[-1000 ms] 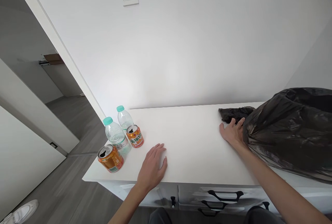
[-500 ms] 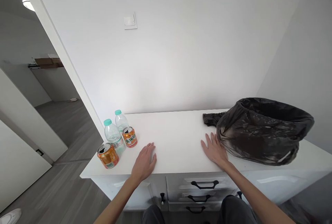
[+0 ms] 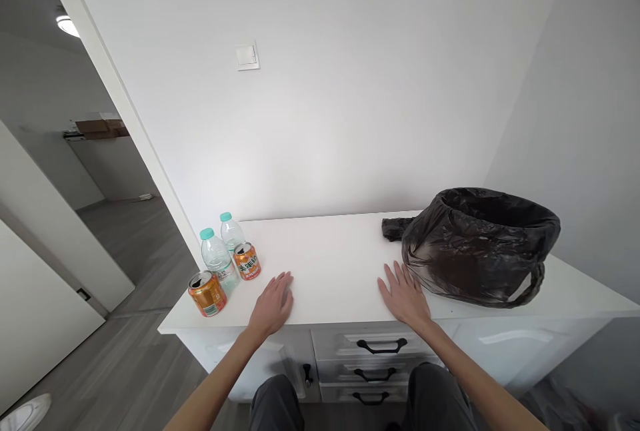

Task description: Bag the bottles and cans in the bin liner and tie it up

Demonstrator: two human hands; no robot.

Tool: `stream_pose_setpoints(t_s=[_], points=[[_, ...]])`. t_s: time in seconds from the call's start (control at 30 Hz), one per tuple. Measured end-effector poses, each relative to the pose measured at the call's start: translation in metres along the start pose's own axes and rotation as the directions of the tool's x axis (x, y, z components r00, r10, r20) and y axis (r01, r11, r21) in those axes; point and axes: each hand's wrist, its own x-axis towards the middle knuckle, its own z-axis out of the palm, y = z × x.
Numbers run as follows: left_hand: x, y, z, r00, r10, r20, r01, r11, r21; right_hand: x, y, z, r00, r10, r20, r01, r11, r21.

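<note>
My left hand [image 3: 273, 304] lies flat on the white cabinet top [image 3: 330, 264], holding nothing. To its left are two orange drink cans, one nearer the front edge [image 3: 207, 294] and one farther back [image 3: 247, 261], both with opened tops. Beside them stand two clear plastic bottles with mint caps, a front bottle [image 3: 219, 259] and a rear bottle [image 3: 231, 234]. My right hand [image 3: 404, 295] rests palm down with its fingers spread, right by a black plastic bag [image 3: 475, 251]. The bag stands with its mouth open upward; whatever is inside is hidden.
The wall with a light switch [image 3: 247, 56] rises behind the cabinet. Drawers with black handles [image 3: 383, 346] face me below the top. A doorway at left shows a grey floor [image 3: 135, 238] and cardboard boxes [image 3: 100, 128].
My view has shifted slightly, so the bag and cabinet sit a little farther left in the picture. Both hands stay flat on the cabinet top.
</note>
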Motion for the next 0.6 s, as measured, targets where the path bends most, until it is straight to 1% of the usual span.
stream_pose_setpoints(t_s=[0.23, 0.43, 0.6], points=[[0.0019, -0.0005, -0.0014, 0.999, 0.013, 0.047, -0.014, 1.0, 0.017, -0.0011, -0.0024, -0.0025, 1.0, 0.012, -0.016, -0.012, 1.0, 0.003], [0.0025, -0.0034, 0.0018, 1.0, 0.023, 0.011, -0.023, 1.0, -0.008, 0.0002, -0.0008, -0.0004, 0.999, 0.004, -0.046, -0.004, 1.0, -0.004], [0.0027, -0.0056, 0.0044, 0.999, 0.036, 0.017, -0.036, 0.999, 0.004, 0.0007, -0.0002, -0.001, 0.999, 0.007, -0.047, -0.007, 1.0, 0.003]])
